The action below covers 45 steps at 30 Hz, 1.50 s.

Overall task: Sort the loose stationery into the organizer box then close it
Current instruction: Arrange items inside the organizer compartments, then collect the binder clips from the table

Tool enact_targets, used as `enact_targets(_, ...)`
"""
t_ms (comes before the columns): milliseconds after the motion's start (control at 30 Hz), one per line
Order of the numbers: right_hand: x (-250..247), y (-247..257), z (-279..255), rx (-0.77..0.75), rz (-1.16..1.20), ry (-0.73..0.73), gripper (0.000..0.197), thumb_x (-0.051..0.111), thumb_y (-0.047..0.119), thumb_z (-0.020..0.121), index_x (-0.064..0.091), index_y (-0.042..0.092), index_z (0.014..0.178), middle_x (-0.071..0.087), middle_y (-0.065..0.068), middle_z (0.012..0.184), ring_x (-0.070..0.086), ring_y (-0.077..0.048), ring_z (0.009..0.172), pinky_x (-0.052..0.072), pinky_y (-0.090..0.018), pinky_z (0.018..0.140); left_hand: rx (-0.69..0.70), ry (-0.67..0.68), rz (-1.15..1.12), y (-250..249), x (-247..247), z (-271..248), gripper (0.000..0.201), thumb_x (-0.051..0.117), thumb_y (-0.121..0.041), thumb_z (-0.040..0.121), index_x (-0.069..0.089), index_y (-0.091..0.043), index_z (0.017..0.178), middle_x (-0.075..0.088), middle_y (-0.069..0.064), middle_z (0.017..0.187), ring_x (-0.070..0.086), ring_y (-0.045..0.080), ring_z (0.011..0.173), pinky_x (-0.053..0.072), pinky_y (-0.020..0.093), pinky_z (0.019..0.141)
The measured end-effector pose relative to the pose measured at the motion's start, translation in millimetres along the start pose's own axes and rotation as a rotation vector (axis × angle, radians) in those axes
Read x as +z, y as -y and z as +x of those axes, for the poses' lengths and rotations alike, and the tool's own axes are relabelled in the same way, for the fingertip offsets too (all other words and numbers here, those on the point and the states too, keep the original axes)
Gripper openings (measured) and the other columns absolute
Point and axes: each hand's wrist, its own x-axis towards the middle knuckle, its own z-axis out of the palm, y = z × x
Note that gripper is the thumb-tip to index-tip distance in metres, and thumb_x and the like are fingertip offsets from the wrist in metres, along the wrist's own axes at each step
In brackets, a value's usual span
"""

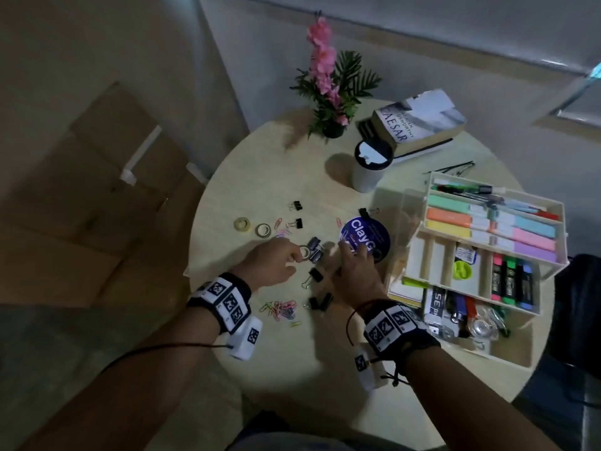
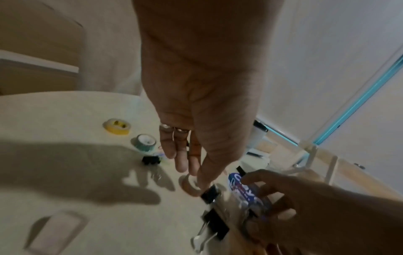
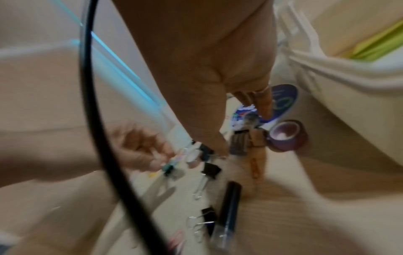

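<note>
The cream organizer box (image 1: 507,358) stands open on the right of the round table, its trays holding highlighters and markers. My left hand (image 1: 297,255) pinches a small tape roll (image 2: 189,187) by its rim where it sits on the table. My right hand (image 1: 353,252) hovers with fingers spread over a round blue lid (image 1: 374,231), next to a purple tape roll (image 3: 287,136). Black binder clips (image 1: 314,275) and a black pen (image 3: 231,203) lie between my hands. Two tape rolls (image 1: 242,224) and a pile of coloured paper clips (image 1: 281,310) lie to the left.
A potted plant (image 1: 331,92), a book (image 1: 419,122) and a lidded white cup (image 1: 369,170) stand at the back of the table (image 1: 292,369). Thin glasses (image 1: 455,167) lie behind the box. The table's edge curves close on the left.
</note>
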Motion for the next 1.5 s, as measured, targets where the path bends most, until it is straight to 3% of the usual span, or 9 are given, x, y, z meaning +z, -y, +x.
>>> enact_targets(167, 21.2, -9.2, 14.6, 0.038, 0.127, -0.052, 0.042, 0.073, 0.026, 0.086, 0.064, 0.006, 0.123, 0.052, -0.021, 0.124, 0.053, -0.038, 0.111, 0.052, -0.042, 0.097, -0.063, -0.076, 0.018, 22.0, 17.2, 3.8, 0.027, 0.068, -0.014, 0.093, 0.066, -0.018, 0.120, 0.064, 0.005, 0.126, 0.063, 0.026, 0.111, 0.055, 0.038, 0.089)
enact_targets(267, 24.0, -11.2, 7.4, -0.014, 0.154, -0.111, 0.045, 0.087, 0.013, 0.073, 0.068, 0.004, 0.113, 0.051, -0.018, 0.112, 0.051, -0.027, 0.086, 0.048, -0.032, 0.080, -0.089, -0.168, 0.048, 26.2, 12.7, 12.1, 0.026, 0.066, -0.007, 0.091, 0.062, -0.017, 0.115, 0.059, 0.007, 0.125, 0.060, 0.028, 0.108, 0.052, 0.036, 0.080)
enact_targets(367, 23.1, -15.4, -7.2, -0.059, 0.169, -0.191, 0.030, 0.087, 0.003, 0.075, 0.070, 0.001, 0.099, 0.056, -0.017, 0.106, 0.054, -0.025, 0.076, 0.047, -0.030, 0.070, -0.160, -0.294, 0.097, 33.4, 2.5, 20.4, 0.040, 0.075, -0.006, 0.083, 0.057, -0.017, 0.117, 0.050, 0.008, 0.125, 0.054, 0.028, 0.109, 0.050, 0.033, 0.075)
enact_targets(500, 32.1, -30.0, -20.1, -0.062, 0.218, -0.232, 0.014, 0.082, 0.001, 0.082, 0.073, 0.005, 0.092, 0.056, -0.008, 0.100, 0.060, -0.024, 0.079, 0.057, -0.037, 0.072, -0.266, -0.338, 0.132, 57.6, -11.0, 30.9, 0.054, 0.082, -0.011, 0.078, 0.057, -0.020, 0.125, 0.043, 0.010, 0.133, 0.047, 0.035, 0.120, 0.054, 0.044, 0.091)
enact_targets(633, 30.6, -32.8, -27.9, -0.025, 0.328, -0.291, 0.013, 0.080, 0.001, 0.084, 0.078, 0.010, 0.093, 0.057, -0.003, 0.097, 0.056, -0.020, 0.084, 0.043, -0.015, 0.074, -0.292, -0.253, 0.134, 77.6, -9.1, 33.9, 0.047, 0.071, 0.000, 0.086, 0.059, -0.021, 0.126, 0.044, 0.012, 0.136, 0.041, 0.039, 0.128, 0.050, 0.045, 0.097)
enact_targets(800, 25.2, -38.4, -36.6, 0.057, 0.456, -0.372, 0.014, 0.084, 0.010, 0.084, 0.078, 0.017, 0.095, 0.066, 0.001, 0.100, 0.066, -0.016, 0.088, 0.043, -0.005, 0.075, -0.223, -0.273, 0.116, 87.7, 2.0, 30.6, 0.037, 0.062, 0.009, 0.087, 0.066, -0.017, 0.114, 0.051, 0.010, 0.123, 0.047, 0.033, 0.116, 0.051, 0.041, 0.092)
enact_targets(967, 12.1, -47.8, -53.6, 0.072, 0.534, -0.464, 0.010, 0.080, 0.018, 0.089, 0.077, 0.023, 0.098, 0.062, 0.001, 0.104, 0.068, -0.014, 0.089, 0.057, -0.027, 0.080, -0.143, -0.410, 0.090, 69.0, 1.6, 20.5, 0.013, 0.061, -0.019, 0.093, 0.056, -0.012, 0.103, 0.048, 0.010, 0.106, 0.048, 0.024, 0.087, 0.044, 0.037, 0.067)
enact_targets(1267, -32.7, -74.1, -106.3, 0.055, 0.733, -0.619, 0.008, 0.081, 0.017, 0.090, 0.077, 0.021, 0.096, 0.069, 0.001, 0.089, 0.070, -0.011, 0.081, 0.057, -0.021, 0.071, -0.092, -0.319, 0.251, 72.1, 10.3, 9.6, 0.019, 0.058, -0.014, 0.097, 0.066, -0.022, 0.112, 0.058, 0.010, 0.100, 0.061, 0.034, 0.093, 0.053, 0.043, 0.076)
enact_targets(1500, -64.5, -148.0, -150.7, 0.141, 0.630, -0.942, 0.022, 0.081, 0.014, 0.090, 0.073, 0.029, 0.105, 0.067, 0.008, 0.092, 0.065, -0.015, 0.082, 0.054, -0.028, 0.072, -0.003, -0.547, 0.127, 6.6, 5.1, 4.5, 0.018, 0.068, -0.011, 0.094, 0.072, -0.011, 0.111, 0.056, 0.011, 0.094, 0.060, 0.035, 0.082, 0.052, 0.039, 0.067)
